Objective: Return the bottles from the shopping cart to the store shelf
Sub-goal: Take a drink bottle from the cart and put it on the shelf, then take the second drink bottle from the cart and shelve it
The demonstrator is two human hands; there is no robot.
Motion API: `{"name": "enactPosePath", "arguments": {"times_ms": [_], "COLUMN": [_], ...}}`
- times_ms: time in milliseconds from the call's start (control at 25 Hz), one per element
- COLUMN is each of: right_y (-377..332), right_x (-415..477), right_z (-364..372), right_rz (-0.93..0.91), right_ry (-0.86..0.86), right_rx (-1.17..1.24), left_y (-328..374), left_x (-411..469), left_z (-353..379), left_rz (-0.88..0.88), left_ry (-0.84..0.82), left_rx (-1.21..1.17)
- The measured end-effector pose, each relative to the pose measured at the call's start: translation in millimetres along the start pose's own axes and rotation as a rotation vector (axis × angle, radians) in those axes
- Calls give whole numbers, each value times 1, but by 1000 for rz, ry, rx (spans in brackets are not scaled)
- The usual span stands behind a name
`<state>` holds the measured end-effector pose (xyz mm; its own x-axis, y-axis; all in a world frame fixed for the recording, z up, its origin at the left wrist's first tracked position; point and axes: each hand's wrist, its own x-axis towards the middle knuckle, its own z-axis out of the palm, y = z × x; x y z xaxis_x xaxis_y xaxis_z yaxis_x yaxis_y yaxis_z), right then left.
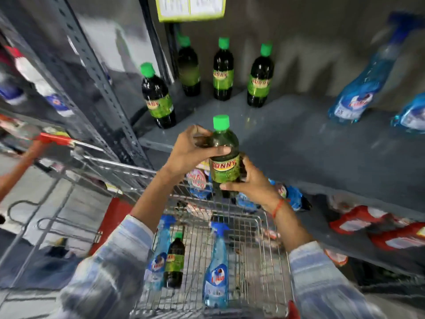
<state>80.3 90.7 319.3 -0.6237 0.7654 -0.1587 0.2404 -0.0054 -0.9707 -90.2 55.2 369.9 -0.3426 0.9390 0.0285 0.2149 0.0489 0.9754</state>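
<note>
Both hands hold one dark bottle with a green cap and green label upright above the wire shopping cart, near the front edge of the grey shelf. My left hand wraps its shoulder; my right hand grips its lower body. Several matching green-capped bottles stand at the shelf's back left. In the cart lie another dark bottle and two blue spray bottles.
Blue spray bottles stand on the shelf's right. Grey perforated uprights rise at the left. Red packets fill the lower shelf at right. A red cart handle and another person's arm show at far left.
</note>
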Motion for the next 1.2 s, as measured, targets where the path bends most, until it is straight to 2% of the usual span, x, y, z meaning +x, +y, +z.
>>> {"name": "enactPosePath", "arguments": {"times_ms": [160,520,760,880,1040,1120,1200], "right_y": [-34,-26,-31,-42,-13,31,89], "right_x": [59,166,185,172,111,67,33], "right_z": [-4,11,14,18,42,67,90], "right_rz": [-169,-150,-124,-157,-310,-337,-258], "right_ry": [195,246,228,287,617,680,646], "right_rx": [-128,-38,-107,-92,0,-57,-174], "left_y": [34,-1,-6,-1,-39,-78,-130], "left_x": [45,135,153,136,60,12,-21], "left_z": [-15,-29,-33,-34,-19,-6,9], "left_rz": [96,66,38,58,265,221,73], "left_ry": [82,55,47,68,373,444,406], "left_rx": [-69,-57,-85,-98,14,43,73]}}
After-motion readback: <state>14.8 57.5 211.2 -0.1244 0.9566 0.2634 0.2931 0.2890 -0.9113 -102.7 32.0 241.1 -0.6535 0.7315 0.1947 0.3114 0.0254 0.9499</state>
